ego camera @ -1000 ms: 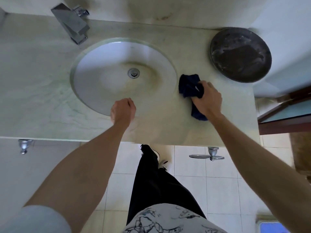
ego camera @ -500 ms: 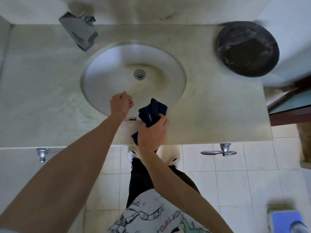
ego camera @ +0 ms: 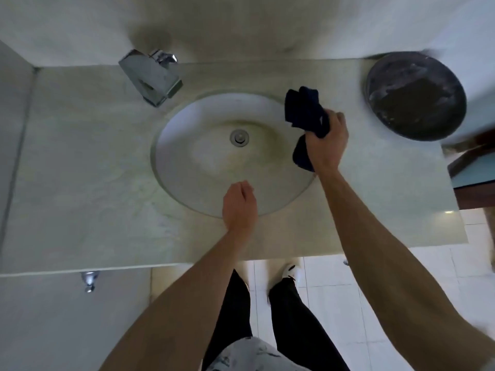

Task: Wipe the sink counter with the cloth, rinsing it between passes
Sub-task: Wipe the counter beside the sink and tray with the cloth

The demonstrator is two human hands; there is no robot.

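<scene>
A dark blue cloth [ego camera: 304, 111] is bunched in my right hand [ego camera: 327, 141], at the right rim of the oval white sink basin [ego camera: 187, 135]; one end sticks out toward the wall, another hangs below my palm. The pale marble counter [ego camera: 80, 162] surrounds the basin. My left hand [ego camera: 239, 206] rests at the basin's near rim with fingers loosely curled and nothing in it. A chrome faucet [ego camera: 151, 76] stands at the back left of the basin, with no water visible.
A round dark tray [ego camera: 415, 96] with whitish smears sits on the counter's back right corner. A dark wooden edge [ego camera: 474, 167] lies right of the counter. Below are white floor tiles, my legs and shoes, and a chrome fitting [ego camera: 89, 281] under the counter.
My right hand has swept the cloth from the counter's near edge up and right to the basin's right rim. My left hand stays at the near rim.
</scene>
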